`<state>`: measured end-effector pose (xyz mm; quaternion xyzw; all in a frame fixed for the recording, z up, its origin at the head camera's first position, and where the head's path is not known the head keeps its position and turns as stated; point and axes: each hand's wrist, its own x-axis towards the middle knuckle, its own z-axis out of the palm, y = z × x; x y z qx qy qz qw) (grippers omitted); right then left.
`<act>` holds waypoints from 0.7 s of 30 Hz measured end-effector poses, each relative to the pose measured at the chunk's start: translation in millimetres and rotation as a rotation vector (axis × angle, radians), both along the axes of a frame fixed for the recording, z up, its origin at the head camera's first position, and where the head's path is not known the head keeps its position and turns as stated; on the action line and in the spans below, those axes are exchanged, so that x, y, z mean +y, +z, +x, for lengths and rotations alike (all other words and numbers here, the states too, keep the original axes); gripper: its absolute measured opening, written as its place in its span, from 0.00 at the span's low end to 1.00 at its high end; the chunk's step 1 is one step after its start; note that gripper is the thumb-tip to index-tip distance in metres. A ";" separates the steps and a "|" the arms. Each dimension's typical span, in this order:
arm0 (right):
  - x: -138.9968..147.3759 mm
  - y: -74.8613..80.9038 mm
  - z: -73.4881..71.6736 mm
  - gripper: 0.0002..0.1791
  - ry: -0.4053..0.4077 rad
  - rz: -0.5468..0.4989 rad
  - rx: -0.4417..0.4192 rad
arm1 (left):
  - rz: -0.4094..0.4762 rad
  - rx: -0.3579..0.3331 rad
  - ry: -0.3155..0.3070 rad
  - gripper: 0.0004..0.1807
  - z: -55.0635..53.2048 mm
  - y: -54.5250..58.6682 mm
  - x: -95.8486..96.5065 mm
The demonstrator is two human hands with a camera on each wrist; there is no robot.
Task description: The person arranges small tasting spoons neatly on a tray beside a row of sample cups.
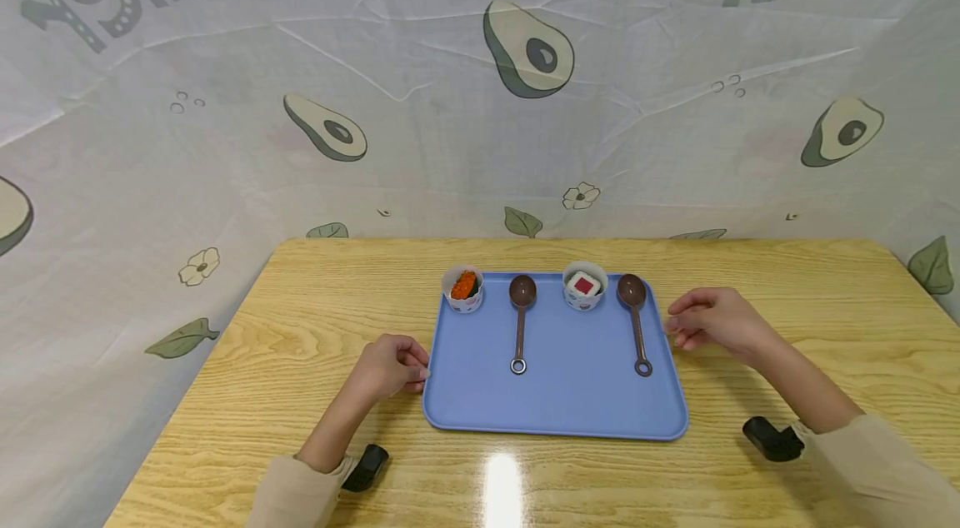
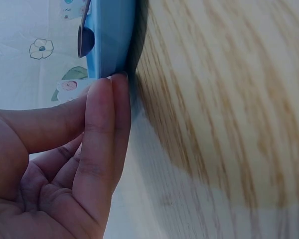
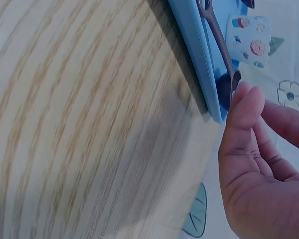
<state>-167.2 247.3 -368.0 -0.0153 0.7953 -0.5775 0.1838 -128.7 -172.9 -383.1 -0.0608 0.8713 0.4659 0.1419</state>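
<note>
A blue tray [image 1: 570, 395] lies on the table with two paper cups and two brown spoons on it. My left hand [image 1: 392, 363] is at its left edge, thumb and fingertips pinching the rim in the left wrist view. Beside the right edge, my right hand [image 1: 712, 320] hovers with loosely bent fingers, holding nothing. The back left cup [image 1: 465, 305] holds an orange roe sushi piece [image 1: 465, 285]; the other cup [image 1: 582, 300] holds a white piece with a red centre [image 1: 584, 285]. One spoon [image 1: 521, 320] lies between the cups, the other spoon [image 1: 637, 320] near the right edge.
The wood-grain table [image 1: 315, 286] extends around the tray on all sides. Behind it hangs a pale cloth [image 1: 420, 120] printed with avocados, leaves and flowers. Black wrist devices [image 1: 366, 468] sit at both sleeves.
</note>
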 end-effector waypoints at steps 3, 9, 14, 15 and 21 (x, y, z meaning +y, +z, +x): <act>5.4 0.4 1.0 0.16 -0.001 0.007 0.004 | -0.002 0.002 0.000 0.04 0.2 -0.3 0.1; 16.0 -0.8 2.1 0.17 -0.009 0.000 0.005 | -0.005 0.006 -0.006 0.04 0.5 -0.2 0.1; 23.6 0.0 3.5 0.16 -0.017 -0.025 0.006 | -0.010 0.008 -0.013 0.04 0.3 0.2 -0.3; 24.9 0.3 3.9 0.16 -0.019 -0.028 0.005 | -0.011 0.009 -0.014 0.04 0.2 0.2 -0.4; 31.8 1.3 5.5 0.15 -0.037 -0.030 -0.002 | -0.015 0.014 -0.018 0.04 -0.5 -0.2 -0.6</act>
